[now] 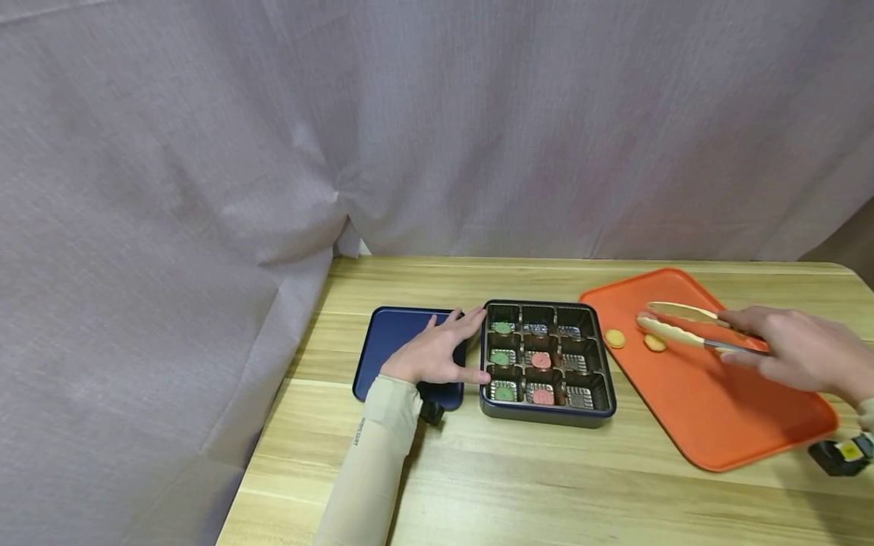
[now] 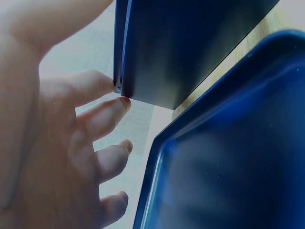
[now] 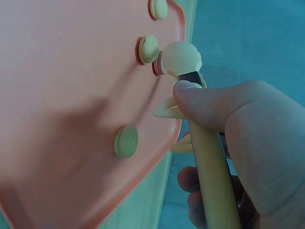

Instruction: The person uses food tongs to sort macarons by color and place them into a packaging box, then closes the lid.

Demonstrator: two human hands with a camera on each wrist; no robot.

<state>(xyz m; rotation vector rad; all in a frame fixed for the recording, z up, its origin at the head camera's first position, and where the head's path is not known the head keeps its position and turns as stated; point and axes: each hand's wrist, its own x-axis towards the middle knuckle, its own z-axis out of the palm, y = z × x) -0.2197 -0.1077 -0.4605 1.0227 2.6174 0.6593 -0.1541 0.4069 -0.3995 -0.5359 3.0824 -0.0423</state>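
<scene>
A dark box (image 1: pixel 546 418) with a sectioned black insert stands mid-table. Three green macarons (image 1: pixel 504 358) lie in its left column and two pink macarons (image 1: pixel 541 360) in the middle column. My left hand (image 1: pixel 433 355), fingers spread, touches the box's left side with thumb and forefinger. Over the orange tray (image 1: pixel 724 425), my right hand (image 1: pixel 806 349) grips a pair of tongs (image 1: pixel 683 334) with cream scalloped tips. Close to those tips lie yellow macarons (image 1: pixel 614 338) on the tray. The right wrist view shows several macarons (image 3: pixel 126 141) there; whether the tongs hold one I cannot tell.
A blue lid (image 1: pixel 396 337) lies left of the box, partly under my left hand and forearm. The tray sits at an angle against the box's right side. A grey curtain (image 1: pixel 512 152) hangs behind the wooden table (image 1: pixel 478 485).
</scene>
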